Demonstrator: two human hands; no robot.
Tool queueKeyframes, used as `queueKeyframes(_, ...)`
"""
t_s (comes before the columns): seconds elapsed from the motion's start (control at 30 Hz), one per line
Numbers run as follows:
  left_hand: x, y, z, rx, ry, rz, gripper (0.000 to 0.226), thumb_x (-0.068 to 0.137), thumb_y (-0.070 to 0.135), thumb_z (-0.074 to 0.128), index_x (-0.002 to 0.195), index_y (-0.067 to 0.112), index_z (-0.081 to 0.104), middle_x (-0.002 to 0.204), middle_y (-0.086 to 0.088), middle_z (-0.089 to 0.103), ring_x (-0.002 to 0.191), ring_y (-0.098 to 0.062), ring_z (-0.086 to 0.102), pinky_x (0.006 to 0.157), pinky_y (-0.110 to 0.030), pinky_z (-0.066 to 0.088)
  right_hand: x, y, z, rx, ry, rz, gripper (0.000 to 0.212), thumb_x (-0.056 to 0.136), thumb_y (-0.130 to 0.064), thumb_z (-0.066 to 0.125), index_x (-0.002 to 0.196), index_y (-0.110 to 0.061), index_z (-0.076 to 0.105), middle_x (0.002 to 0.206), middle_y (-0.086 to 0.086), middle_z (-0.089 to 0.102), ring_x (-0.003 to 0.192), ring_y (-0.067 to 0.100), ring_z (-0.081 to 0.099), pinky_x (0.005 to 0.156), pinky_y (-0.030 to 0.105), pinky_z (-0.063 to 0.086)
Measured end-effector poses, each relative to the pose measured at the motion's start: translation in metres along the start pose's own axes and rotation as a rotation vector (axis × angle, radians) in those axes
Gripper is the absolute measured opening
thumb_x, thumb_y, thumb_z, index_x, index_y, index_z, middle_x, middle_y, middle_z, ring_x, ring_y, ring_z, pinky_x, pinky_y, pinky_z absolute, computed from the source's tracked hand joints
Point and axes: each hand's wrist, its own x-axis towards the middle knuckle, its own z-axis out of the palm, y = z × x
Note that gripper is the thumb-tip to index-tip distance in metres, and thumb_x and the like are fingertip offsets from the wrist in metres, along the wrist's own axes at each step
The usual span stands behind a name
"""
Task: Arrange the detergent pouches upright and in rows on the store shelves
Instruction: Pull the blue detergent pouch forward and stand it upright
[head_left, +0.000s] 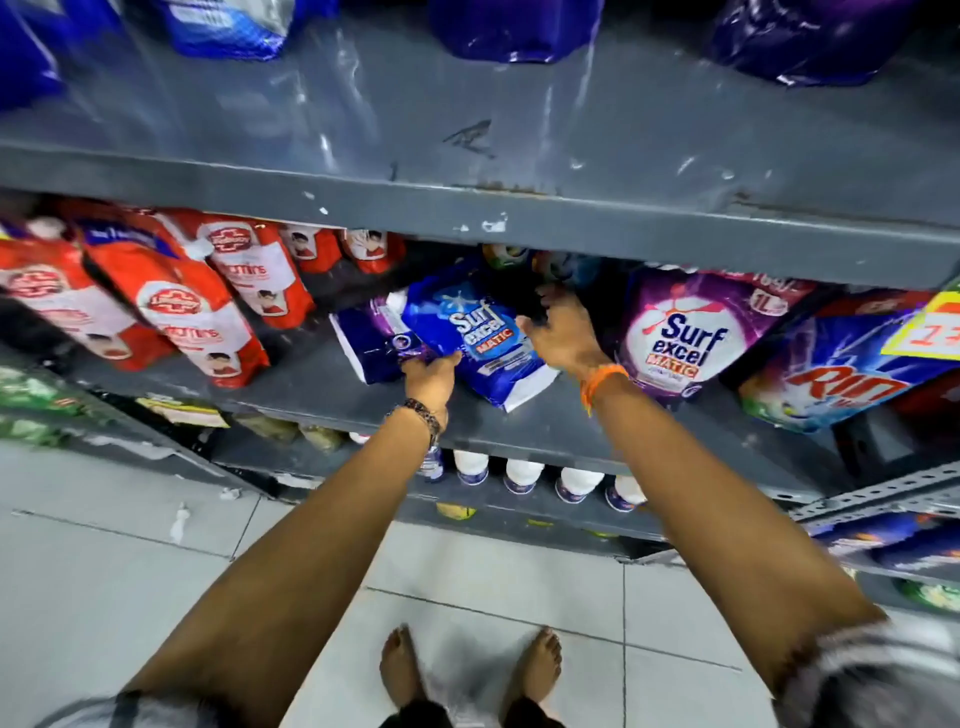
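A blue Surf Excel Matic pouch (480, 338) leans tilted on the grey middle shelf (322, 384). My left hand (431, 376) grips its lower left edge. My right hand (563, 332) holds its right side, fingers reaching behind it. Behind the blue pouch lies a purple-and-white pouch (366, 338), partly hidden. To the right stands a purple Surf Excel Matic pouch (685, 338), leaning a little.
Red Lifebuoy refill pouches (182, 306) lean in a row at the left. A Rin pack (841, 379) sits far right. Blue and purple pouches (514, 26) stand on the upper shelf. White bottles (524, 475) line the shelf below. Tiled floor and bare feet are underneath.
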Motion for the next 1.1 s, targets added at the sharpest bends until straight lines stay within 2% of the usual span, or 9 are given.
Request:
queueKeyframes(0.1,0.003,0.001,0.012,-0.078,-0.067,-0.068,0.050,0.090,0.010,0.069,0.136,0.005,0.049,0.135,-0.016,0.064,0.118,-0.032,0.066,0.082,-0.039,0.058,0.033,0.001,0.013,-0.155,-0.200,0.131,0.055,0.099,-0.030,0.056,0.143,0.001,0.048,0.148,0.022,0.051,0.135,0.035,0.051,0.108,0.034,0.040)
queueKeyframes(0.17,0.001,0.000,0.015,-0.083,-0.111,-0.093,0.050,0.090,0.007,0.067,0.136,0.009,0.047,0.132,-0.013,0.066,0.112,-0.032,0.067,0.062,-0.033,0.054,0.041,0.005,0.020,-0.082,-0.261,0.203,0.042,0.100,-0.027,0.055,0.124,0.007,0.062,0.135,0.024,0.060,0.117,0.028,0.059,0.092,0.034,0.045)
queueKeyframes(0.27,-0.002,-0.002,0.012,-0.092,-0.141,-0.079,0.058,0.085,0.001,0.072,0.135,0.011,0.044,0.135,-0.011,0.064,0.119,-0.033,0.065,0.074,-0.048,0.061,0.038,0.010,0.025,0.151,-0.252,0.353,0.022,0.096,-0.014,0.062,0.074,-0.011,0.058,0.095,0.015,0.059,0.093,0.022,0.050,0.064,0.028,0.045)
queueKeyframes(0.33,-0.003,-0.003,0.008,-0.098,-0.138,-0.058,0.064,0.080,-0.003,0.076,0.133,0.012,0.043,0.135,-0.010,0.064,0.120,-0.033,0.064,0.087,-0.059,0.058,0.031,0.013,0.024,0.324,-0.178,0.420,0.008,0.090,-0.005,0.069,0.096,-0.003,0.064,0.101,0.015,0.063,0.096,0.024,0.058,0.070,0.026,0.056)
queueKeyframes(0.43,-0.004,-0.008,-0.001,-0.071,-0.149,-0.020,0.062,0.075,-0.006,0.080,0.123,0.018,0.048,0.130,-0.007,0.067,0.113,-0.030,0.067,0.079,-0.051,0.062,0.013,0.015,0.022,0.462,-0.189,0.456,0.056,0.088,0.003,0.070,0.139,0.003,0.049,0.133,0.023,0.060,0.120,0.035,0.063,0.101,0.044,0.054)
queueKeyframes(0.63,-0.008,-0.008,-0.010,-0.001,-0.244,0.257,0.068,0.072,-0.016,0.077,0.118,0.027,0.049,0.108,0.000,0.072,0.095,-0.013,0.072,0.086,-0.041,0.062,-0.013,0.020,0.012,0.577,-0.076,0.338,0.063,0.082,0.017,0.068,0.139,0.005,0.045,0.128,0.032,0.061,0.103,0.032,0.064,0.095,0.051,0.056)
queueKeyframes(0.73,-0.009,0.007,-0.003,0.072,-0.296,0.421,0.074,0.073,-0.022,0.070,0.124,0.027,0.046,0.108,0.002,0.071,0.088,0.000,0.071,0.082,-0.027,0.063,-0.020,0.016,0.007,0.638,0.056,0.218,0.062,0.077,0.022,0.069,0.132,0.007,0.044,0.116,0.029,0.067,0.101,0.033,0.068,0.082,0.040,0.062)
queueKeyframes(0.93,-0.007,0.037,0.026,0.238,-0.390,0.609,0.084,0.076,-0.026,0.059,0.147,0.008,0.028,0.143,-0.018,0.055,0.130,-0.032,0.058,0.108,-0.052,0.050,-0.026,0.017,0.007,0.596,0.307,0.074,0.064,0.081,0.018,0.067,0.137,0.001,0.040,0.130,0.017,0.062,0.120,0.027,0.064,0.105,0.045,0.052)
queueKeyframes(1.1,0.000,0.040,0.046,0.510,-0.309,0.719,0.096,0.080,-0.017,0.059,0.158,0.006,0.008,0.143,-0.017,0.054,0.124,-0.025,0.058,0.103,-0.024,0.041,-0.028,0.025,0.013,0.464,0.476,0.064,0.061,0.084,0.012,0.067,0.137,-0.001,0.041,0.125,0.008,0.063,0.115,0.021,0.064,0.103,0.046,0.054)
